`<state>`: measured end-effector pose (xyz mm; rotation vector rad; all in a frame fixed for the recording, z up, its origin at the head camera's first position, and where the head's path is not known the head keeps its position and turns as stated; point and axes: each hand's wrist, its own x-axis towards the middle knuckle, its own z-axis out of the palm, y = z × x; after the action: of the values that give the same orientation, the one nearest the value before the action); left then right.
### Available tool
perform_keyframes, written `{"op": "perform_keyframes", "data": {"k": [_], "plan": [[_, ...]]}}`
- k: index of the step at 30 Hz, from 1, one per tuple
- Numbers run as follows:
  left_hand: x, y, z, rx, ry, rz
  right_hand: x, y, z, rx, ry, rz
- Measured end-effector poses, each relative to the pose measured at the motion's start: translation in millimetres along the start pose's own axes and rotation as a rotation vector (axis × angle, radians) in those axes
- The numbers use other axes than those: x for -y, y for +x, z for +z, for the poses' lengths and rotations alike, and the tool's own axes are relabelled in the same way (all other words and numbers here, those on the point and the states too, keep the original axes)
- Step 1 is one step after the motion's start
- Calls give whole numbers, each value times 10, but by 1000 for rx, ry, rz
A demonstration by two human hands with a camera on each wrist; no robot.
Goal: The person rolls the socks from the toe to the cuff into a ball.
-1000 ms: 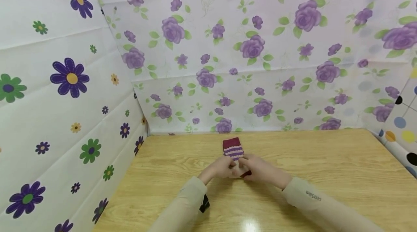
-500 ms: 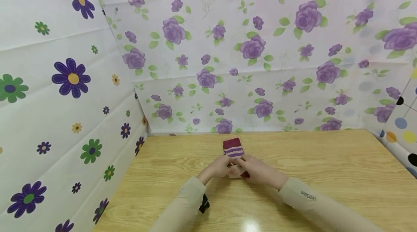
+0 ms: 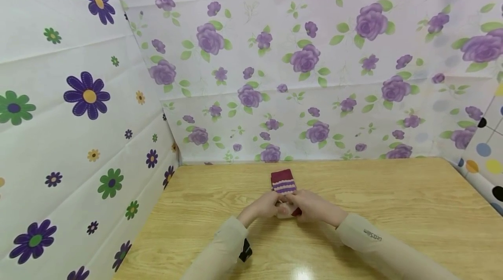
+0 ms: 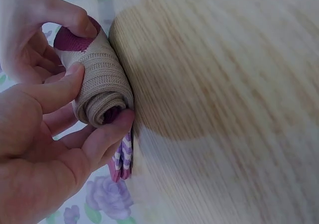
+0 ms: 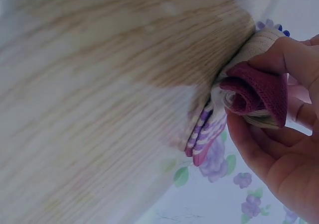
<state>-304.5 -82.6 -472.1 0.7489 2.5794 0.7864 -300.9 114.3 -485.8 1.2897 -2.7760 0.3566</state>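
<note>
A pair of knitted socks (image 3: 283, 180) is partly rolled up, with its maroon cuffs and purple-and-white stripes still flat toward the back of the table. The beige ribbed roll (image 4: 102, 77) shows a spiral at one end. My left hand (image 3: 266, 204) grips that end, thumb on top and a finger at the spiral. At the other end my right hand (image 3: 314, 205) holds the roll between thumb and fingers, where a maroon patch (image 5: 259, 92) folds over. Both hands are close together over the socks and hide much of the roll in the head view.
The socks lie on a wood-grain table (image 3: 373, 197). A flower-printed sheet (image 3: 306, 96) hangs behind its far edge, and another (image 3: 78, 140) stands along the left. Under the left sleeve sits a small black object (image 3: 245, 251).
The right hand's fingers have come slightly closer to the left hand over the roll. Otherwise both hands keep their place, and the striped end still lies flat.
</note>
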Motion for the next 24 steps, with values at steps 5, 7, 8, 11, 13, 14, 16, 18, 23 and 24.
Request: {"op": "perform_keyframes", "data": {"k": [5,7,8,11,13,14,16,18,23,24], "plan": [[-3,-30,23,1,-9,19,63,-26,-37,21,3,0],[-4,-36,40,1,-14,25,87,-34,-44,34,8,2],[-4,-36,51,1,-20,31,100,-37,-53,41,7,5],[-8,-39,83,2,-22,49,129,-48,-79,53,10,8],[-17,-49,98,7,-33,59,142,-56,-97,58,23,2],[-22,-54,103,11,-33,66,147,-62,-105,66,32,3],[-33,-67,107,28,-43,69,150,-74,-114,85,53,5],[-49,-79,103,48,-54,75,152,-85,-124,106,77,9],[-91,-106,95,101,-86,81,155,-115,-165,136,115,8],[-99,-111,95,107,-81,82,152,-118,-175,144,124,8]]}}
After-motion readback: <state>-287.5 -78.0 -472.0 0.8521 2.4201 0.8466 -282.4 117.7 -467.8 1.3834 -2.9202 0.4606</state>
